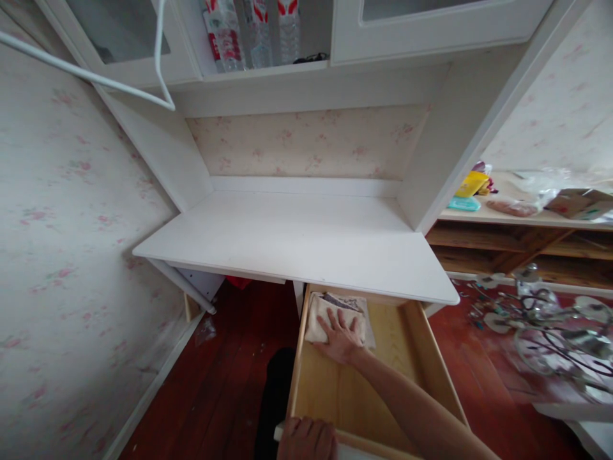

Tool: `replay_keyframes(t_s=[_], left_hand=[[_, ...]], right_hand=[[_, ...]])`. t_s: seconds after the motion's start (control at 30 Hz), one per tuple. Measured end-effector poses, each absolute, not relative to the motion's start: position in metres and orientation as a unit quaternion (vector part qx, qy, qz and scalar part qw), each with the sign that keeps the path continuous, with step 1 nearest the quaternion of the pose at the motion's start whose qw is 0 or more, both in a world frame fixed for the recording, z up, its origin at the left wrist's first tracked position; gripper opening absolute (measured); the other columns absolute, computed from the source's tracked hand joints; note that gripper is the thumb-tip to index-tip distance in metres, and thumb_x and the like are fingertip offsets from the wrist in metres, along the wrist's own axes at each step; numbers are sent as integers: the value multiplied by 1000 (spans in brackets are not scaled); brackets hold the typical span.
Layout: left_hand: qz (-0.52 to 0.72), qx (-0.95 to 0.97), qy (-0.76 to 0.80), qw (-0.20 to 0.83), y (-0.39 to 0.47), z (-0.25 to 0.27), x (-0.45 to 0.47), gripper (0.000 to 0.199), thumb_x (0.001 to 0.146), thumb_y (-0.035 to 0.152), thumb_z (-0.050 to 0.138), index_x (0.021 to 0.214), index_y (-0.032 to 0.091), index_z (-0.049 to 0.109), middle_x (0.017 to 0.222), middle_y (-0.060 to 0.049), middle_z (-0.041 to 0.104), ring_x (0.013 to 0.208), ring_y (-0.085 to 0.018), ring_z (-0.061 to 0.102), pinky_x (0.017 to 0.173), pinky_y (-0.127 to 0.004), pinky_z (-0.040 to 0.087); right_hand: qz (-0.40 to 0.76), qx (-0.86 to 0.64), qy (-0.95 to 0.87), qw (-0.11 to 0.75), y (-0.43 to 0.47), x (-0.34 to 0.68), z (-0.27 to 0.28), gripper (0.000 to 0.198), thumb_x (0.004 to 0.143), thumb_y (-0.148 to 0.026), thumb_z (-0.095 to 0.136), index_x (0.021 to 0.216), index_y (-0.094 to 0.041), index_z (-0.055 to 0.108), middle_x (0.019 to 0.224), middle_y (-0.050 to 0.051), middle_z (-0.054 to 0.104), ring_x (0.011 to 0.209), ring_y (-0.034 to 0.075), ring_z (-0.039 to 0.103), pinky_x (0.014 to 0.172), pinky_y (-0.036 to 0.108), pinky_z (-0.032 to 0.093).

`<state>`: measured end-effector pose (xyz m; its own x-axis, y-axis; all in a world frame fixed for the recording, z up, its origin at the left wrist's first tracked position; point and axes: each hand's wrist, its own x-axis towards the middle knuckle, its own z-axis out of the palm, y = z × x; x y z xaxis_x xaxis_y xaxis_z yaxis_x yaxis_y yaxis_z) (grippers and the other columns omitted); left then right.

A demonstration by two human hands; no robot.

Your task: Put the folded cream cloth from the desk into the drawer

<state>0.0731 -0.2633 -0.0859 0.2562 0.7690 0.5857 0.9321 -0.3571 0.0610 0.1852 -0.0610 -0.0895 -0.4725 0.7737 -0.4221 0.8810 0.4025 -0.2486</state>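
A wooden drawer (330, 390) is pulled out from under the white desk (297, 236). In its back left corner lies a folded beige cloth (316, 322), with a dark patterned piece (342, 300) showing at its far edge. My right hand (341, 337) reaches into the drawer and rests on the cloth, palm down, fingers spread. My left hand (307, 439) is at the near left corner, its fingers hooked over the top of the drawer front. The thumb of that hand is hidden.
Plastic bottles (261, 35) stand on the shelf above the desk. A white bent rod (119, 89) crosses the upper left. To the right, a chandelier-like fixture (550, 319) lies on the red wooden floor (215, 383), below a low shelf (479, 236) holding bags and a box (582, 203).
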Motion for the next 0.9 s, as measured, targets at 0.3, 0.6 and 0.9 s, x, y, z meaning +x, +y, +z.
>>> replay_keyframes(t_s=[0.3, 0.6, 0.9], left_hand=[[-282, -774, -552, 126, -265, -81, 75, 21, 90, 16, 36, 80, 22, 54, 64, 2, 62, 57, -13, 56, 62, -32, 34], [-238, -786, -565, 77, -269, -51, 76, 23, 91, 16, 36, 71, 22, 46, 61, 2, 55, 59, -16, 52, 65, -32, 32], [-173, -777, -605, -4, -277, -36, 79, 19, 91, 18, 43, 74, 22, 49, 68, 1, 57, 66, -18, 52, 68, -35, 32]], right_hand=[[-202, 529, 819, 96, -56, 222, -96, 52, 97, -45, 16, 147, -38, 29, 159, -1, 14, 145, 29, 6, 101, 76, 2], [-200, 566, 795, 86, -40, 321, -94, 55, 92, -37, 32, 146, -30, 34, 156, 2, 25, 144, 26, 18, 107, 62, 24], [-227, 546, 805, 58, -49, 332, -93, 59, 89, -37, 41, 145, -21, 38, 153, 3, 35, 139, 22, 31, 109, 39, 32]])
